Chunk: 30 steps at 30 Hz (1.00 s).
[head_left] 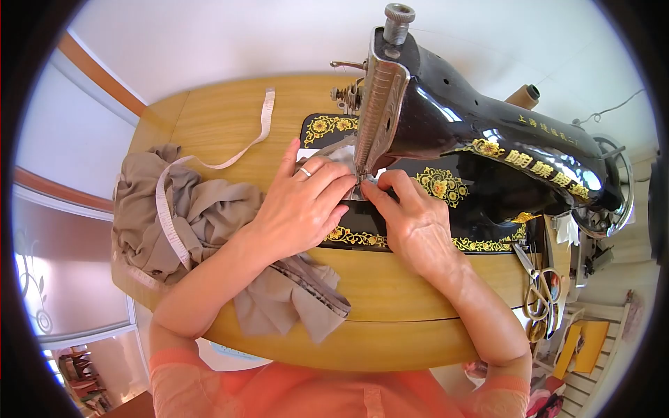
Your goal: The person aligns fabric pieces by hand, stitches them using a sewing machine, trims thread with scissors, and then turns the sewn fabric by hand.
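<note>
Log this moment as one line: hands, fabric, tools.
left hand and right hand: fingers at needle end of sewing machine | brown fabric: bunched at left | tape measure: draped over fabric | scissors: at right

The sewing machine [463,104] is glossy, smooth metal, its faceplate [382,115] bare and ridged. The cloth [223,205] looks matt and soft; the tabletop [404,341] is smooth wood with a faint sheen.

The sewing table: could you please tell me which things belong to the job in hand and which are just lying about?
Seemingly in the job: machine; cloth.
Apparently just lying about: tape, partly over the cloth; scissors, off to the right.
</note>
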### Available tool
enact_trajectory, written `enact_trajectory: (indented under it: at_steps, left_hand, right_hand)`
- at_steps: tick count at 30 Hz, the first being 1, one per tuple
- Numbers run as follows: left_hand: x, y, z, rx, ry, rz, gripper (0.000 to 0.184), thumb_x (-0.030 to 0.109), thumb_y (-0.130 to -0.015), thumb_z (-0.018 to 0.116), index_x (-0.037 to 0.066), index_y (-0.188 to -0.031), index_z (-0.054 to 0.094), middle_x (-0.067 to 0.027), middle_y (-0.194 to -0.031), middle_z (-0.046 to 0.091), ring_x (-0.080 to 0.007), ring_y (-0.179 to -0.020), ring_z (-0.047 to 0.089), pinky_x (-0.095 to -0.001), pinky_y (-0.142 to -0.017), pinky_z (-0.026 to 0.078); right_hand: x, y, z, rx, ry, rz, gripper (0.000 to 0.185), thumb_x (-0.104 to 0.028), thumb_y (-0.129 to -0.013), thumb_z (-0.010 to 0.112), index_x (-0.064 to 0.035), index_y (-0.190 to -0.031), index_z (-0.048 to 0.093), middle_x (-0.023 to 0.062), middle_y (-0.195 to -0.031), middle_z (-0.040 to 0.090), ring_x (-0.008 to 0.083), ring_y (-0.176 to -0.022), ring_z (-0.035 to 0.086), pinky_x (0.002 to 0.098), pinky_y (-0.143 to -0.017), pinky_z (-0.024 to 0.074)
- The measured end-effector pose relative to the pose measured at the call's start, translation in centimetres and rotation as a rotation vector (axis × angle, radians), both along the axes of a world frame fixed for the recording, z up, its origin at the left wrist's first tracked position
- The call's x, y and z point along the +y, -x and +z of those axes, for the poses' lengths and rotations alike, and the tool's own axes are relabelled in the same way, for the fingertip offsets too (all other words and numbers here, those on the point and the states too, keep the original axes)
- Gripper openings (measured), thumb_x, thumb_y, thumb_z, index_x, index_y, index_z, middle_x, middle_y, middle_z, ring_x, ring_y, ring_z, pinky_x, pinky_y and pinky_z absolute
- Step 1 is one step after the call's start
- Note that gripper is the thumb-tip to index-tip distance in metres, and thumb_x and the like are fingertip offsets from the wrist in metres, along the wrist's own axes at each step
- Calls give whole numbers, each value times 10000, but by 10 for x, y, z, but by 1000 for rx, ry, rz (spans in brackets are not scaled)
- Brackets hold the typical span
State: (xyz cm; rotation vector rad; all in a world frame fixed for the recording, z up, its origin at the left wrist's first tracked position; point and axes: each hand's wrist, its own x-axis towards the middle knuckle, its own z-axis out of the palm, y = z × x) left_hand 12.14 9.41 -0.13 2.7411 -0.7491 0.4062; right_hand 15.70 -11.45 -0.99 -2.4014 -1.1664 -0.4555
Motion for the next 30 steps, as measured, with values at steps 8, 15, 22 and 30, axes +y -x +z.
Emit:
enact_trajectory:
  at_steps: [8, 15, 22, 30]
  left_hand:
    - [-1, 2, -5, -71, -26, 18, 399, 143, -775, 707, 38, -1150, 617, -62, -1169, 524, -250, -1096, 525, -615, -1072, 279]
    - [0, 0, -8, -107, -31, -1, 364, 155, -789, 703, 35, -1125, 632, -47, -1159, 533, -237, -1093, 525, -608, -1068, 296]
    - [0, 1, -9, -107, -60, -5, 339, 157, -813, 685, 44, -1128, 633, -35, -1165, 534, -238, -1107, 511, -603, -1069, 298]
    - [2, 1, -8, -70, -24, -11, 347, 179, -818, 689, 59, -1138, 628, -30, -1192, 529, -249, -1127, 482, -616, -1043, 314]
  right_hand:
    - [0, 2, -2, 17, -53, -26, 390, 53, -687, 625, -67, -1054, 673, 46, -968, 562, 214, -839, 638, 346, -615, 549]
    - [-1, 2, -4, 25, -97, -31, 342, 51, -718, 608, -80, -1024, 688, 45, -965, 570, 222, -828, 643, 357, -628, 547]
    - [-5, -8, -3, 175, -192, -1, 260, 38, -793, 587, -39, -1021, 685, 80, -902, 611, 242, -796, 659, 366, -668, 547]
    - [8, -63, 31, 1143, -713, -315, 141, -105, -880, 574, -26, -764, 591, 12, -636, 513, 86, -534, 426, 240, -483, 338]
